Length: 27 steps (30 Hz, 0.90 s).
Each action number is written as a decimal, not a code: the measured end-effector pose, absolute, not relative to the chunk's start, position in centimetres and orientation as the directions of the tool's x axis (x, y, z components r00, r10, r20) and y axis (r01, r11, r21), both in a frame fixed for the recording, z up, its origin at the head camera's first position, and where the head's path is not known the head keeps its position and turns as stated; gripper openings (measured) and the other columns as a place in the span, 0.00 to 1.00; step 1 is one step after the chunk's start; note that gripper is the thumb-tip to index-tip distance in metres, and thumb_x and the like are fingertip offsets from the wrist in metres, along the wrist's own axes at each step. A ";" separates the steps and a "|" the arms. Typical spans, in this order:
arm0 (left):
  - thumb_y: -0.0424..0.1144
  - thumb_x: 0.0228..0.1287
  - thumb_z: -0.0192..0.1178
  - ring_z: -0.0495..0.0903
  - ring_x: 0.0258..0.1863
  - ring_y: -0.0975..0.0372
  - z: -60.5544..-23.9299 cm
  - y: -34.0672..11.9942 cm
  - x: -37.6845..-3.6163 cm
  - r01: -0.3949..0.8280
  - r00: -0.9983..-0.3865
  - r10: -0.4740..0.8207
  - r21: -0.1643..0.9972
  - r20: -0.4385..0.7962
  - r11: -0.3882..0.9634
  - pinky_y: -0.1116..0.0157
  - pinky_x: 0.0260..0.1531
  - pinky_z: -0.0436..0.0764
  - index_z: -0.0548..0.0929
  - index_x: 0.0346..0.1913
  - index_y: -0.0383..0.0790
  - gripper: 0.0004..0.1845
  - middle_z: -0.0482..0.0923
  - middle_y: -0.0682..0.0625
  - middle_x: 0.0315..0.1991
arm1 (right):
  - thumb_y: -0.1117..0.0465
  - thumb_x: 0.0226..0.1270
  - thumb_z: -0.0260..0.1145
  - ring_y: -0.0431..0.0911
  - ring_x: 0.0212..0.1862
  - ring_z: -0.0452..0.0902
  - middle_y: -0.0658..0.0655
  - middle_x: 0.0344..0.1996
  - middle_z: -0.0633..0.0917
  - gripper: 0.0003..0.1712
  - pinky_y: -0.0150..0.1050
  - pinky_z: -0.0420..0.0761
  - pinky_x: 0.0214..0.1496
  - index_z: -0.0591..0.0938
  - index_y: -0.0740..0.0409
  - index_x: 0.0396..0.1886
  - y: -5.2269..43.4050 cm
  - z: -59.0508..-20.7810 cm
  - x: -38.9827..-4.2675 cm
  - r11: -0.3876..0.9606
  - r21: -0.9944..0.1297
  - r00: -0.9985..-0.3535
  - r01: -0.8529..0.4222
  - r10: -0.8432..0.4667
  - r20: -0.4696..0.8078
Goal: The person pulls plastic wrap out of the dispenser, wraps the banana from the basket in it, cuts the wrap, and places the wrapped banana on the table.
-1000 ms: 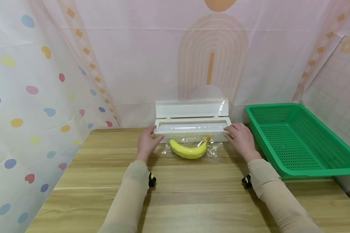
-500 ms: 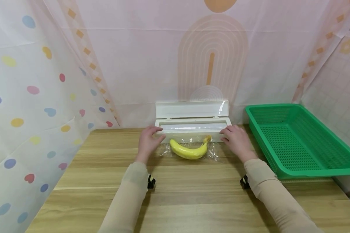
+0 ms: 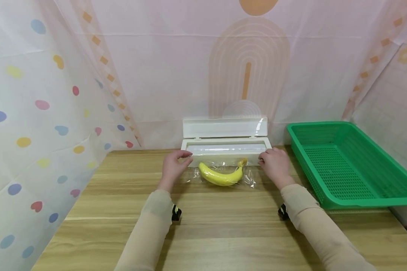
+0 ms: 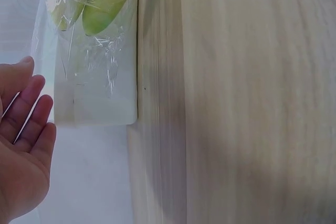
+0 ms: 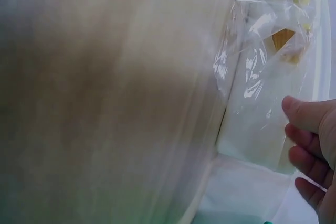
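A yellow banana (image 3: 220, 177) lies on a sheet of clear cling film (image 3: 249, 180) on the wooden table (image 3: 224, 233), just in front of a white film dispenser (image 3: 225, 148) whose lid stands up. My left hand (image 3: 174, 168) is at the dispenser's left end. In the left wrist view that left hand (image 4: 23, 150) has straight fingers beside the film (image 4: 97, 72) and holds nothing. My right hand (image 3: 274, 164) is at the dispenser's right end. In the right wrist view the right hand (image 5: 315, 156) has loosely bent fingers next to the film (image 5: 247, 72), with nothing plainly pinched.
A green plastic basket (image 3: 346, 162) with nothing in it stands at the right of the table. Patterned curtains close off the left, back and right sides. Bare wood stretches from the banana to the near edge.
Both hands have drawn a little inward along the dispenser's front, toward the banana. The banana, film and basket have not moved.
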<state>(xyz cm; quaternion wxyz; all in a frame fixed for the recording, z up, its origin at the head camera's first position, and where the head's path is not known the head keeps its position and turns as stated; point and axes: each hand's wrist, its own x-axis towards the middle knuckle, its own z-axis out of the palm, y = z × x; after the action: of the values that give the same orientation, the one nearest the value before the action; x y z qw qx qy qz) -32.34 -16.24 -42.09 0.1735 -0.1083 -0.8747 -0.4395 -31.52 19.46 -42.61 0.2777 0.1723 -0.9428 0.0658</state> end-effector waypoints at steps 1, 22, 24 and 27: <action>0.32 0.61 0.69 0.82 0.46 0.50 -42.1 -16.2 -32.4 0.343 -0.915 0.037 0.730 0.401 0.590 0.52 0.55 0.76 0.87 0.43 0.34 0.09 0.86 0.41 0.42 | 0.61 0.55 0.77 0.54 0.35 0.78 0.55 0.29 0.86 0.06 0.51 0.77 0.42 0.88 0.57 0.30 19.5 -42.6 -31.4 0.940 -0.036 -0.804 -0.340 -0.270 0.530; 0.30 0.61 0.68 0.80 0.32 0.64 -41.6 -16.1 -31.7 0.326 -0.937 0.032 0.839 0.348 0.437 0.72 0.36 0.78 0.87 0.40 0.32 0.05 0.86 0.43 0.36 | 0.66 0.62 0.68 0.55 0.36 0.79 0.57 0.28 0.84 0.02 0.52 0.79 0.40 0.83 0.60 0.30 20.6 -42.1 -31.6 0.902 -0.256 -0.892 -0.347 -0.234 0.386; 0.30 0.62 0.68 0.80 0.33 0.64 -41.6 -16.4 -31.5 0.321 -0.942 0.047 0.853 0.332 0.411 0.72 0.36 0.79 0.87 0.40 0.32 0.05 0.86 0.43 0.37 | 0.66 0.62 0.68 0.55 0.35 0.79 0.57 0.28 0.84 0.02 0.52 0.79 0.39 0.82 0.60 0.31 20.8 -42.2 -31.5 0.903 -0.264 -0.899 -0.339 -0.229 0.372; 0.31 0.62 0.67 0.80 0.34 0.65 -41.4 -16.8 -31.2 0.316 -0.947 0.076 0.865 0.311 0.390 0.72 0.36 0.79 0.87 0.40 0.32 0.06 0.86 0.43 0.38 | 0.66 0.62 0.68 0.54 0.34 0.79 0.57 0.27 0.83 0.03 0.52 0.79 0.38 0.82 0.60 0.31 20.9 -42.2 -31.4 0.900 -0.275 -0.902 -0.337 -0.225 0.368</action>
<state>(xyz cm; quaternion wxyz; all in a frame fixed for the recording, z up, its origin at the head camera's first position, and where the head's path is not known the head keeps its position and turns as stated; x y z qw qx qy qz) -31.15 -16.77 -41.40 0.1111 -0.1185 -0.8261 -0.5396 -31.44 20.92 -42.20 0.1661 0.1463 -0.9605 0.1686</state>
